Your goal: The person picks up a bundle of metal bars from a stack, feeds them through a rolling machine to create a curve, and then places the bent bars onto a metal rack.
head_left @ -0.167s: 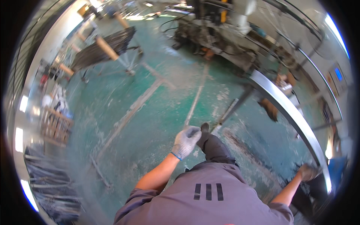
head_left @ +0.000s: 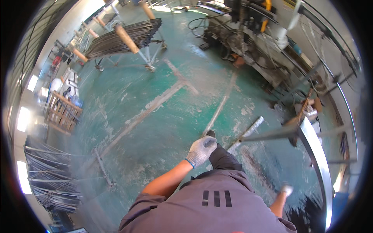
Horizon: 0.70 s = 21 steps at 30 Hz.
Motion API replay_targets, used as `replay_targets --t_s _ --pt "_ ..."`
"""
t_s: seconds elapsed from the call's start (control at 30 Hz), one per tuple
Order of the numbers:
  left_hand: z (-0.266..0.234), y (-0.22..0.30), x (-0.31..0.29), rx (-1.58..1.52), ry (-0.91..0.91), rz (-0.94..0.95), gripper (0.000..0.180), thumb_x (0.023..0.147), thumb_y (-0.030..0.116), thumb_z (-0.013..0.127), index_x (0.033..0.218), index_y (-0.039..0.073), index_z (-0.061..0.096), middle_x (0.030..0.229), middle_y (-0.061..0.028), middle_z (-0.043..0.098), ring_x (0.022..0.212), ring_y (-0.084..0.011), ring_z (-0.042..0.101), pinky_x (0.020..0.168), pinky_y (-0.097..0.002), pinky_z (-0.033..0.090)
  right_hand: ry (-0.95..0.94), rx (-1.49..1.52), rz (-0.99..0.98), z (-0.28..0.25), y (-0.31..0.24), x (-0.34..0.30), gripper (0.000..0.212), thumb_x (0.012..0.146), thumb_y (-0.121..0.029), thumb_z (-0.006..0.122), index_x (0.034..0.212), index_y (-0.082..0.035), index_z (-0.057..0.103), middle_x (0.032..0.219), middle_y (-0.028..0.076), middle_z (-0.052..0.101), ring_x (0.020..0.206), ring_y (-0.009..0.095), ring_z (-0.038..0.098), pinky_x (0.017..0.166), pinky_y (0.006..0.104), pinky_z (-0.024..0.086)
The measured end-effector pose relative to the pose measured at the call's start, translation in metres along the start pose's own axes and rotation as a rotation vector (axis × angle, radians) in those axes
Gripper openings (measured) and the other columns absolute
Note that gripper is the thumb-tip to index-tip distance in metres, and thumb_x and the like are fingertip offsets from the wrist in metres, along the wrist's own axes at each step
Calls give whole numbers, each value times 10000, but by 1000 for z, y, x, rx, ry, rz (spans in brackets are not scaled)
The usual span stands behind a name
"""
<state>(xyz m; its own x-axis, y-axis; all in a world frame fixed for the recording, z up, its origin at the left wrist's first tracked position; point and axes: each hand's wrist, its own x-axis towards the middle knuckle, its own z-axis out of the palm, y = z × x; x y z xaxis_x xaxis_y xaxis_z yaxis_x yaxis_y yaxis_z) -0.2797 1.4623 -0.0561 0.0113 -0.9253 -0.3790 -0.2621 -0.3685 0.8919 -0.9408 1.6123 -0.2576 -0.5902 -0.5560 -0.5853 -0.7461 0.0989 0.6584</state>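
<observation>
My left hand (head_left: pixel 202 150), in a pale knitted glove with a blue cuff edge, is in front of my body above my dark trouser leg (head_left: pixel 225 158). Its fingers are curled in, with nothing showing in them. My right hand (head_left: pixel 286 189), also gloved, hangs low on the right side over the floor. Motion blurs its fingers, so their pose is unclear. Nearest to it, but apart, are a shiny metal beam (head_left: pixel 319 167) on a stand and a dark, spiky bundle (head_left: pixel 307 211) below.
A wheeled rack (head_left: pixel 124 39) of dark rods with tan posts stands at the far left. Heavy machinery (head_left: pixel 252 58) fills the far right. To my left are a wooden pallet crate (head_left: pixel 64 112) and stacked metal strips (head_left: pixel 50 174). A floor bar (head_left: pixel 246 134) lies ahead, on the right.
My right hand has come away from beside the metal beam and in toward my body. The view has shifted, with the rack and machinery further right. My left hand stays curled.
</observation>
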Motion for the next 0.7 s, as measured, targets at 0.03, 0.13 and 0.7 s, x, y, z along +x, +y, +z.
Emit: replay_targets --t_s 0.03,0.13,0.7 --pt "-14 -9 16 110 66 41 292 1018 232 711 1255 61 712 1044 -97 760 928 -182 744 716 -342 608 -111 92 -273 -58 -80 -22 393 988 -409 699 1310 -193 759 1405 66 727 1263 244 711 1030 403 549" --pt "-68 21 87 242 100 68 293 1007 251 708 1225 56 719 1090 -151 773 998 -272 762 895 -396 591 117 -122 -838 -114 -218 -23 298 990 -322 658 1175 -149 816 1213 92 798 1101 249 771 897 420 592" --pt "-422 33 413 96 261 -67 291 997 273 692 1191 67 757 1161 -167 773 1102 -302 742 972 -386 563 345 1140 -905 -920 -594 -29 468 877 -246 809 1258 16 739 1175 184 789 1082 284 753 976 372 562"
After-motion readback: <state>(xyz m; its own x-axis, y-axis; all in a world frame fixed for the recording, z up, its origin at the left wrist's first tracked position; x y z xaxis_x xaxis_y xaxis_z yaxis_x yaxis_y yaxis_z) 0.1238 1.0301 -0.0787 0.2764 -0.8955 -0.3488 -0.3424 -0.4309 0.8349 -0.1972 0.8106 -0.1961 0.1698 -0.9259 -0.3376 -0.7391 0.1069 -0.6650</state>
